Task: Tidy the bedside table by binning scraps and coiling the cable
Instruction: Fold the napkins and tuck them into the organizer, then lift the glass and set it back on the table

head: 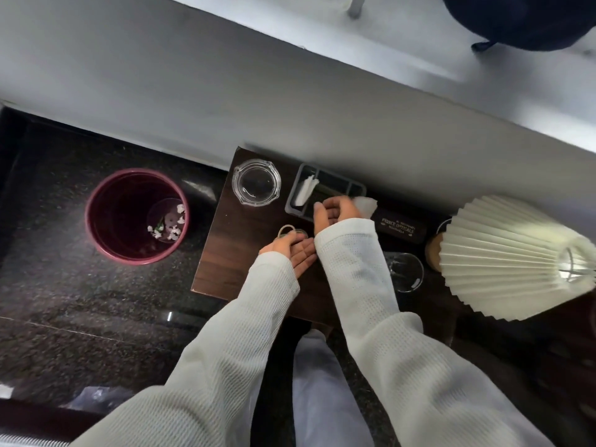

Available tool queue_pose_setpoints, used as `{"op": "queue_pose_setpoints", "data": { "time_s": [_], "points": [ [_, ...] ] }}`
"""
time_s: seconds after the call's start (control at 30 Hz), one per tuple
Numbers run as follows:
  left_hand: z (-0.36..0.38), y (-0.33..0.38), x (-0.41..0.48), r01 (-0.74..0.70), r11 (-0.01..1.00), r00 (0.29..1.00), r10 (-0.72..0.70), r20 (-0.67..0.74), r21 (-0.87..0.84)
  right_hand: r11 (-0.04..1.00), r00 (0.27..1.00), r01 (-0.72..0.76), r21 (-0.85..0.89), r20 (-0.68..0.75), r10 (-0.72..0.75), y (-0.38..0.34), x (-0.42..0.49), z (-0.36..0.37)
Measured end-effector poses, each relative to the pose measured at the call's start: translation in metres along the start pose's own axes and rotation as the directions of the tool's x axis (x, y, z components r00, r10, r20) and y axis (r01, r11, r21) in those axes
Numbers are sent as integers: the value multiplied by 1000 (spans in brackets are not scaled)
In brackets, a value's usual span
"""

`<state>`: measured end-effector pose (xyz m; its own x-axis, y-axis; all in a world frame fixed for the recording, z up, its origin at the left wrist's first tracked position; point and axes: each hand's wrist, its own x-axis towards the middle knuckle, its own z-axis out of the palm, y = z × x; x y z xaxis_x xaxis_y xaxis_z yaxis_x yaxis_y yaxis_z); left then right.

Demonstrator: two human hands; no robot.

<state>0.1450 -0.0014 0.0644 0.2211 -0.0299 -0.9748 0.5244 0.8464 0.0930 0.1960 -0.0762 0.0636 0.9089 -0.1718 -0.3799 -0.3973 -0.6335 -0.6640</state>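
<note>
Dark wood bedside table [225, 266] stands against a pale wall, with a maroon bin [137, 216] on the speckled dark floor to its left; small white scraps [169, 225] lie at the bottom of the bin. Left hand [295, 251] rests palm-up and loosely open on the tabletop, its fingertips touching a small tan loop [286, 230], possibly a band or a cable coil; cannot tell which. Right hand [335, 212] reaches over a grey compartment tray [324, 191], fingers curled around a white crumpled tissue [366, 204]. A white folded scrap [304, 191] sits in the tray's left compartment. Clear glass ashtray [256, 182] sits left of the tray. A black spectacle case [400, 225], a drinking glass [404, 272] and a pleated cream lampshade [512, 256] are at right.
</note>
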Motion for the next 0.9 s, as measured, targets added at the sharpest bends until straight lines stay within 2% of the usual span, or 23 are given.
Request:
{"op": "queue_pose_setpoints", "data": {
  "time_s": [0.1,0.2,0.27,0.33,0.37,0.43,0.5,0.6,0.77,0.9],
  "points": [
    [-10,-16,3,-123,992,991,122,-56,-4,998,996,59,23,-63,-57,14,-30,-7],
    [-18,-40,5,-325,931,937,340,-75,166,996,996,87,12,3,-87,49,-71,-26],
    [-22,-61,8,-474,784,849,528,-31,401,990,987,138,-37,84,-134,86,-95,-46],
    [-25,-82,11,-548,543,759,642,106,637,991,985,122,-59,126,-114,125,-109,-67],
    [-25,-93,13,-571,430,730,655,193,699,995,990,81,-63,121,-72,144,-111,-77],
    [-20,-112,18,-603,269,704,622,343,751,997,995,-69,-38,72,72,177,-107,-96],
    [-10,-127,25,-621,148,687,576,443,770,974,976,-218,57,23,217,198,-93,-110],
    [9,-147,35,-635,-10,663,505,552,772,937,952,-300,180,-12,307,215,-64,-124],
    [38,-160,54,-578,-32,722,446,529,815,940,939,-328,95,138,314,219,-23,-123],
    [44,-161,68,-537,-102,730,441,522,838,968,942,-251,-1,229,245,223,-4,-122]
  ]
}}
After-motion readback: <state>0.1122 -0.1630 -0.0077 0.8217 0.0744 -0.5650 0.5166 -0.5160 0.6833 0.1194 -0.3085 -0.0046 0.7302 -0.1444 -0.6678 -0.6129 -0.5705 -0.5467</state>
